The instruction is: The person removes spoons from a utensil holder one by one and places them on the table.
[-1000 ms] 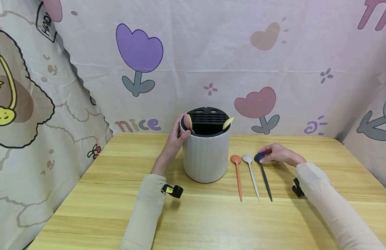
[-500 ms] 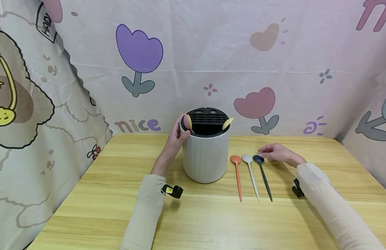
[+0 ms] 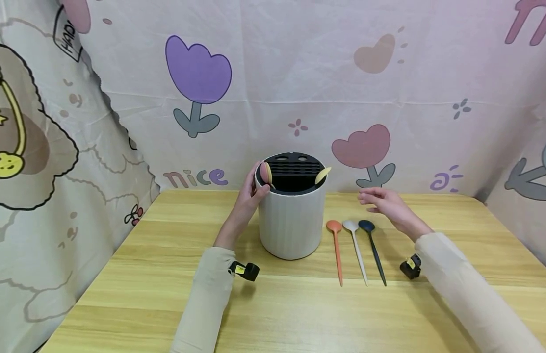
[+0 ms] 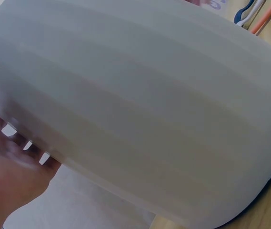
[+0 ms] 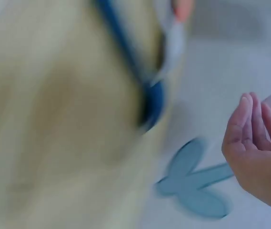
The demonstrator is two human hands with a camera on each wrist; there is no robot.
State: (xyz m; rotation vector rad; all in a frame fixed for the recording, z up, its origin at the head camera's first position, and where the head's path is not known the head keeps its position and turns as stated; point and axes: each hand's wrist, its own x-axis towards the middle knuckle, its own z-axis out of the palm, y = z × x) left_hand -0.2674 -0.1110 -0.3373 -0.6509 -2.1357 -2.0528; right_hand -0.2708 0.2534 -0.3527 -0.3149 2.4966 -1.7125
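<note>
A pale cloth backdrop (image 3: 277, 59) printed with tulips, hearts and lettering hangs behind and beside a wood-grain table (image 3: 277, 314). On the table, near its far edge, a ribbed white container (image 3: 291, 225) stands upright in the middle. Two beige sleeves, the left (image 3: 204, 299) and the right (image 3: 467, 289), reach in from the near side. A black insert (image 3: 295, 169) with slots and round holes fills the container's top.

The left hand (image 3: 246, 196) grips the container's left side, thumb at the front of the rim and fingers around the wall. The right hand (image 3: 389, 203) hovers above the table just beyond the navy spoon (image 3: 373, 250), its fingers close together and gently bent, the thumb held apart from them.

Right of the container, three spoons lie side by side, heads toward the backdrop: orange (image 3: 337, 252), white (image 3: 357, 250) and navy. A small black camera sits at each wrist. In the container's opening, a pink rounded head (image 3: 264, 172) overlaps a yellow one (image 3: 269, 172) at the left; another yellow piece (image 3: 323, 175) leans out at the right.
</note>
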